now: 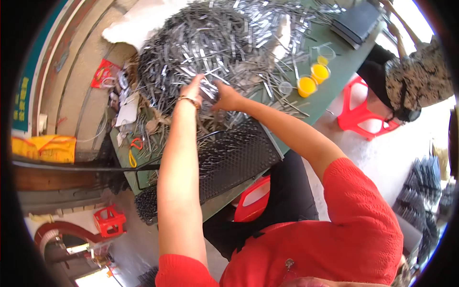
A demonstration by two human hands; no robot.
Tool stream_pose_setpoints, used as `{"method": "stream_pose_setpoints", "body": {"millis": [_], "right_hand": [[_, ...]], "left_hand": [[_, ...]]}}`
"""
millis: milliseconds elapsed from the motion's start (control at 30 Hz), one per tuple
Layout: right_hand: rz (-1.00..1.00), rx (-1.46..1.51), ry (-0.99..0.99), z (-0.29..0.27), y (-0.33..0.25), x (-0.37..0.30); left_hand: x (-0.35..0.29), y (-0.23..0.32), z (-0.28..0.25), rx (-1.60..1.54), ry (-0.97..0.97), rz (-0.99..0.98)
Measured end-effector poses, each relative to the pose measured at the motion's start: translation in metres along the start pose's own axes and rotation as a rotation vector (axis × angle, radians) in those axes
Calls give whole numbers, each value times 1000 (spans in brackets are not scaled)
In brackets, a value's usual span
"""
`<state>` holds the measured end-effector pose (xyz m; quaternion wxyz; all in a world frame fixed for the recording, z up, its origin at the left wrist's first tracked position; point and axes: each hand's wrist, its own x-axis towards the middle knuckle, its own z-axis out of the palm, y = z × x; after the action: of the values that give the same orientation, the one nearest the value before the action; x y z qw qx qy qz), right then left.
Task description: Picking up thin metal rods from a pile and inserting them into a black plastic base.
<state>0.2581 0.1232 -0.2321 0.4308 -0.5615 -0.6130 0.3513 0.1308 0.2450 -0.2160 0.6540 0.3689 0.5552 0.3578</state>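
Observation:
A large heap of thin, shiny metal strips (191,43) covers the far part of the green table. At its near edge, my left hand (190,92) and my right hand (228,97) face each other around a bunch of strips (207,90). They press it from both sides, with my left index finger pointing away from me. The palms and some fingertips are hidden. Just nearer to me lies a black perforated rack (239,153) with many small holes, with dark strip ends showing in its left part.
Cups of orange drink (307,86) stand to the right on the green table (342,62), near a dark box (356,23). Orange-handled scissors (136,146) lie left. Another person (420,76) is at the far right, by a red stool (356,112).

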Motion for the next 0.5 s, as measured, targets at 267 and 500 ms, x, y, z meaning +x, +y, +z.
{"method": "stream_pose_setpoints", "body": {"millis": [267,500], "right_hand": [[-108,-165,-55,6,-5,37],[-11,-227,-145,-3,-6,35]], "left_hand": [[-56,9,38,232,523,302],[-46,2,36,-149,411,313]]}}
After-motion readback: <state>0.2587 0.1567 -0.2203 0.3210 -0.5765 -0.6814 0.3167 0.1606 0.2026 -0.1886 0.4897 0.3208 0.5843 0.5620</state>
